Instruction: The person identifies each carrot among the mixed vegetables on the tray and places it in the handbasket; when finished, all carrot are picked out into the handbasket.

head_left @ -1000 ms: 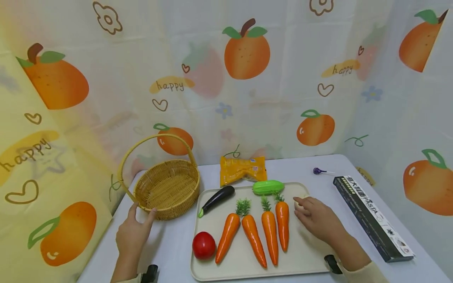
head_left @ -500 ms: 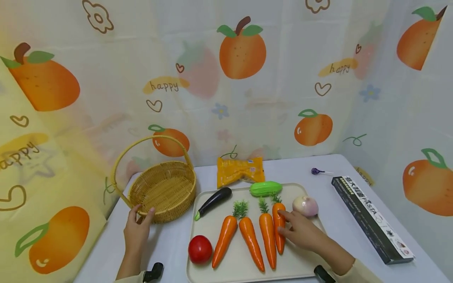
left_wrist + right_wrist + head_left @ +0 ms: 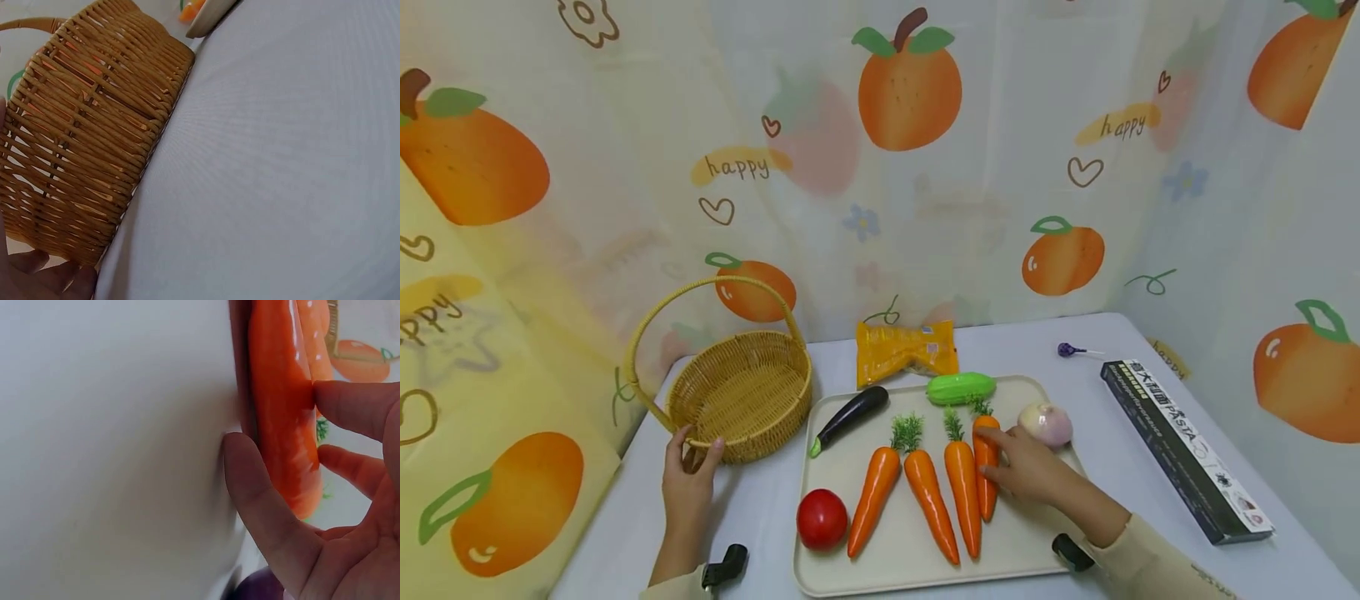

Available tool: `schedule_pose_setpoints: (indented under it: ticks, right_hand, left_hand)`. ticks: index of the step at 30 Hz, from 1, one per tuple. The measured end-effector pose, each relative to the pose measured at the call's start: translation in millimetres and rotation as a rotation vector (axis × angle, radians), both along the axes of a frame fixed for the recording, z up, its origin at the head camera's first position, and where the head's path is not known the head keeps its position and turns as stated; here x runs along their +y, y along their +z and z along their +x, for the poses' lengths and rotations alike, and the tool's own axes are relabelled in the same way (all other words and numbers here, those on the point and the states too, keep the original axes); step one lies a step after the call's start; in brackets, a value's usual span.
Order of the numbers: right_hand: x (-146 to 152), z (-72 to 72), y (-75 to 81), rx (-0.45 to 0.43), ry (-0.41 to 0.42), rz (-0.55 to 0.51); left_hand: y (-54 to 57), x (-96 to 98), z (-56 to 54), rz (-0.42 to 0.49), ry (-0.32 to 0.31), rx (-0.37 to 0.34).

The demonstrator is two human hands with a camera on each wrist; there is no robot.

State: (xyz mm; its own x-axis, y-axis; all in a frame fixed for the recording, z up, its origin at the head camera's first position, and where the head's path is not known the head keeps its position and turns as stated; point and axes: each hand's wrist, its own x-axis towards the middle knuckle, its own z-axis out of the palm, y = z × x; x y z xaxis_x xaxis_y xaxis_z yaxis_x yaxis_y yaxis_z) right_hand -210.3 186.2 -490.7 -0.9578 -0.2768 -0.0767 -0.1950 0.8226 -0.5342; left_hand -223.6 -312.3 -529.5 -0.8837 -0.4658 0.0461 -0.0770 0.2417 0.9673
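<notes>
My left hand [image 3: 688,492] holds the near left side of a wicker basket [image 3: 741,400] with a tall handle; in the left wrist view, curled fingers [image 3: 53,275] lie against its woven wall. My right hand [image 3: 1033,467] is at the rightmost carrot [image 3: 987,458] on a beige tray [image 3: 917,575]. Up close, the thumb lies along one side of that carrot [image 3: 281,394] and two fingertips [image 3: 325,394] touch the other side. Left of it lie three more carrots [image 3: 961,492] with green tops. A purple-white onion [image 3: 1047,424] sits just behind the right hand.
The tray also bears a tomato [image 3: 822,519], an eggplant [image 3: 853,417] and a green gourd-like vegetable [image 3: 960,388]. An orange packet [image 3: 906,350] stands behind it. On the right lie a pasta box [image 3: 1183,450] and a purple lollipop [image 3: 1067,350]. A printed curtain [image 3: 970,208] encloses the table.
My right hand has left the onion, moved left to the rightmost carrot and closed around it. The left hand stays at the basket. The head view has shifted slightly.
</notes>
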Motion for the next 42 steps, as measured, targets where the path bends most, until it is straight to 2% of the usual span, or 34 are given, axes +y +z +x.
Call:
schedule_pose_setpoints:
  ticks: [5,8,13,22,30,34,38,42]
  right_hand:
    - [-1,-7.6,9.7,-0.061,0.027,-0.079]
    - [1,-8.6,9.4,-0.112,-0.008,-0.161]
    - [3,-8.1,3.3,-0.202,-0.125,-0.327]
    - [-9,-16.0,-4.7,-0.200,-0.162,-0.338]
    - [-5,-8.9,-1.8,-0.336,-0.252,-0.543]
    - [-8,-8.8,9.1,-0.380,-0.224,-0.640]
    - [-18,-19.5,18.7,-0.410,-0.146,-0.738]
    - [-28,-29.9,22.6,-0.443,-0.061,-0.804]
  left_hand:
    - [5.8,-0.4,-5.9,0.025,0.007,0.017]
    - [4.1,0.3,-7.0,0.026,0.006,0.009]
    - [4.0,0.3,-4.8,0.031,-0.006,-0.005]
    - [4.1,-7.8,-2.8,-0.002,0.010,0.000]
    - [0.2,-7.0,1.0,-0.007,-0.005,-0.030]
    - [0.2,-6.6,2.8,-0.003,-0.010,-0.037]
    - [-0.6,-6.0,2.3,-0.003,-0.003,-0.025]
    - [-3.9,-3.1,0.4,-0.012,-0.023,-0.013]
